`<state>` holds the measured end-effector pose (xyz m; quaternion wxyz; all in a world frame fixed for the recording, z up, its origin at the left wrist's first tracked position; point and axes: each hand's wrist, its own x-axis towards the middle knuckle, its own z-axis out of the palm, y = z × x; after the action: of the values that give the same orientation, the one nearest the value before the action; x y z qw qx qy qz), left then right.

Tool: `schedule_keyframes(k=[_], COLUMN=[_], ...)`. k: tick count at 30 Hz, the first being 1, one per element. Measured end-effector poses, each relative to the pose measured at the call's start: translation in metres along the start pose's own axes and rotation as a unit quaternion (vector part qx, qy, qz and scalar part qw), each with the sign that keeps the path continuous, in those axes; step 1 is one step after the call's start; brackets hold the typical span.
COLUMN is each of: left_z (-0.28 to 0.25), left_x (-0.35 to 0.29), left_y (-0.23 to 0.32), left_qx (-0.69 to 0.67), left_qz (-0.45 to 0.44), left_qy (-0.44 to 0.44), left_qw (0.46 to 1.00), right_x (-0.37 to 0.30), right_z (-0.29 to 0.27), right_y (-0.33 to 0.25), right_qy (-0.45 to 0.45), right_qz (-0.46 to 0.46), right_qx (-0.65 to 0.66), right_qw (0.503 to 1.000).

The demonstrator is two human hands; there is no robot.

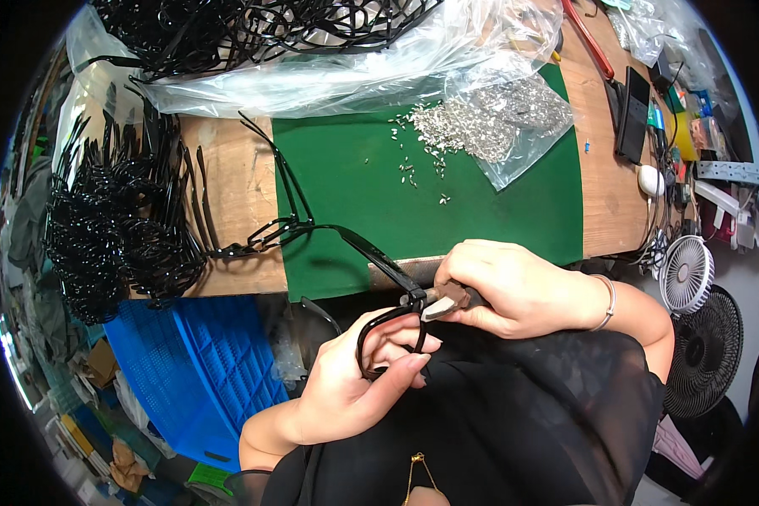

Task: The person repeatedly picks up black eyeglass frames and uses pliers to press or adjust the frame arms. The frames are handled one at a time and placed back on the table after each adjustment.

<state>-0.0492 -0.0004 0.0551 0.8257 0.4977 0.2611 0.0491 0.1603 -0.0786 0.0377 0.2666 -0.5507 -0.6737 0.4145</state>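
My left hand (337,384) is closed around a black eyeglass frame (362,344), with its fingers showing through the lens opening. One temple arm (361,243) of it stretches away over the green mat (447,228). My right hand (519,287) grips a small hand tool (438,309) with a silver metal tip and a brown wrapped part. The tip meets the frame near its hinge corner. My fingers hide most of the tool, so its exact kind does not show. Past the frame, another black eyeglass frame (266,236) lies folded across the mat's left edge.
Small silver pieces (455,128) spill from a clear bag (508,173) onto the mat. Stacked black frames (118,219) crowd the left; more lie in plastic (312,88) at the back. Right: a phone (632,118), cables, a white fan (687,274). A blue crate (194,371) stands below left.
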Motion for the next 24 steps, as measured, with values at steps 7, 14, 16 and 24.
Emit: schedule_keyframes(k=[7, 14, 16, 24], left_z=[0.002, -0.011, -0.012, -0.06], left_x=[0.009, 0.019, 0.018, 0.02], left_y=[-0.004, -0.014, -0.012, -0.009], left_qx=[0.299, 0.389, 0.37, 0.364], left_qz=[0.124, 0.19, 0.167, 0.078], left_qy=[0.013, -0.004, -0.003, 0.048], left_qw=[0.946, 0.901, 0.914, 0.927], right_x=[0.007, 0.006, 0.008, 0.013], right_z=[-0.008, 0.009, 0.01, 0.006], right_y=[0.004, 0.016, 0.014, 0.014], right_qy=[0.002, 0.064, 0.058, 0.047], right_qz=[-0.081, -0.075, -0.06, 0.089], right_qx=[-0.105, -0.148, -0.12, -0.033], right_qw=[0.991, 0.984, 0.989, 0.994])
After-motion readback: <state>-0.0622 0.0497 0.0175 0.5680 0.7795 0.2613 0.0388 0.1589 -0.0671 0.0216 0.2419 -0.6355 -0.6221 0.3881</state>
